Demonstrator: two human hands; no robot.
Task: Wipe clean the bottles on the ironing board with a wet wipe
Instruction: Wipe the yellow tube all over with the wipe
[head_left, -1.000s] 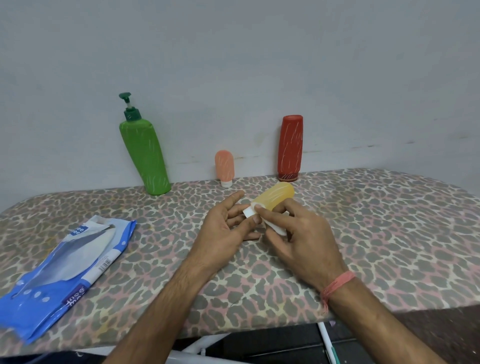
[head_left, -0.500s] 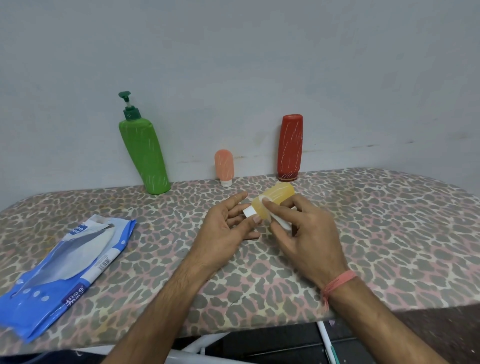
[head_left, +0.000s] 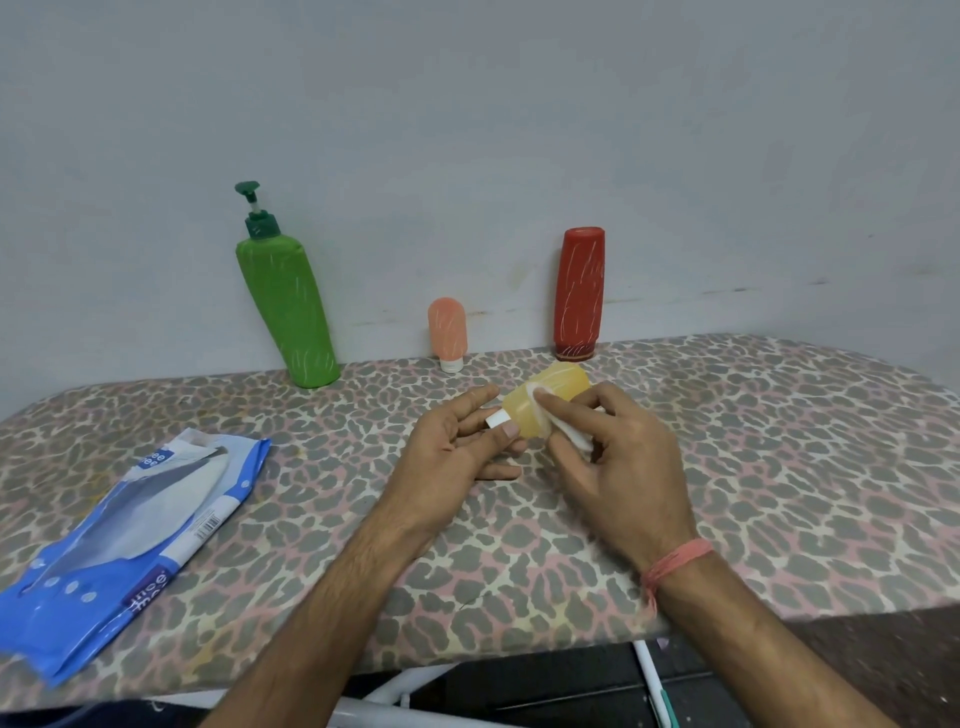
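A small yellow bottle (head_left: 551, 397) with a white cap lies tilted above the leopard-print ironing board (head_left: 779, 467). My left hand (head_left: 457, 452) pinches it at the cap end between thumb and fingers. My right hand (head_left: 618, 457) presses a folded white wet wipe (head_left: 563, 431) against the bottle's side, forefinger on top. Along the wall stand a green pump bottle (head_left: 288, 312), a small peach bottle (head_left: 447, 332) on its white cap and a red bottle (head_left: 579, 293) upside down, all streaked with white marks.
A blue and white wet wipe pack (head_left: 119, 540) lies flat at the board's left front. A grey wall runs right behind the bottles. The board's front edge is near my forearms, with its white metal legs (head_left: 405, 691) below.
My right hand has slid the wipe up along the yellow bottle toward its far end. The left hand keeps its grip on the cap end. The other bottles stay put.
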